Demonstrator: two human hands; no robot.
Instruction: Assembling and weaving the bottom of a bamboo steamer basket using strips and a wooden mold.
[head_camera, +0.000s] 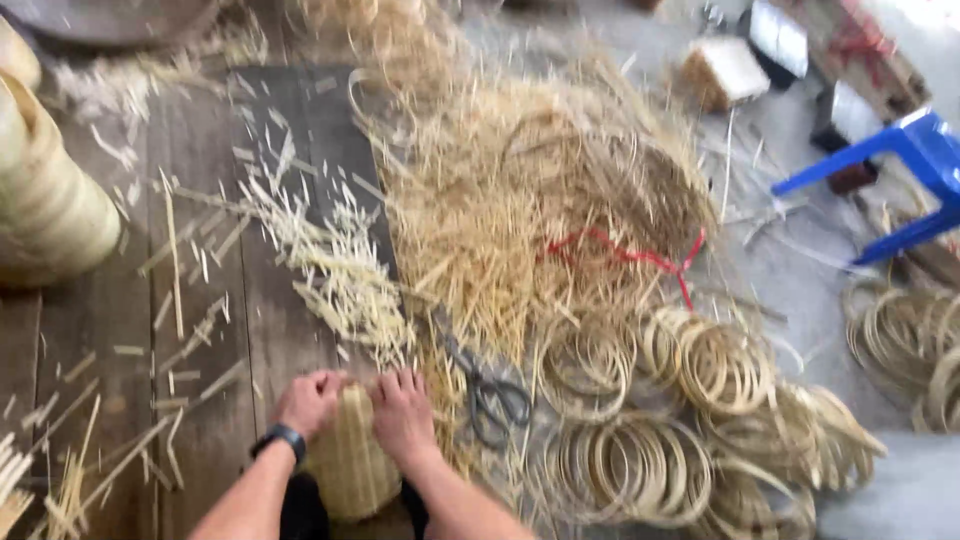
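Both my hands rest on the top of a small woven bamboo basket that stands between my forearms near the bottom edge. My left hand, with a dark band on its wrist, grips the basket's left rim. My right hand presses on the right rim, fingers curled over it. A pair of dark scissors lies on the floor just right of my right hand.
A big heap of thin bamboo strips with a red cord lies ahead. Several coiled bamboo rings lie at the right. Stacked woven baskets stand at the left. A blue plastic stool stands far right. Bamboo scraps litter the wooden boards.
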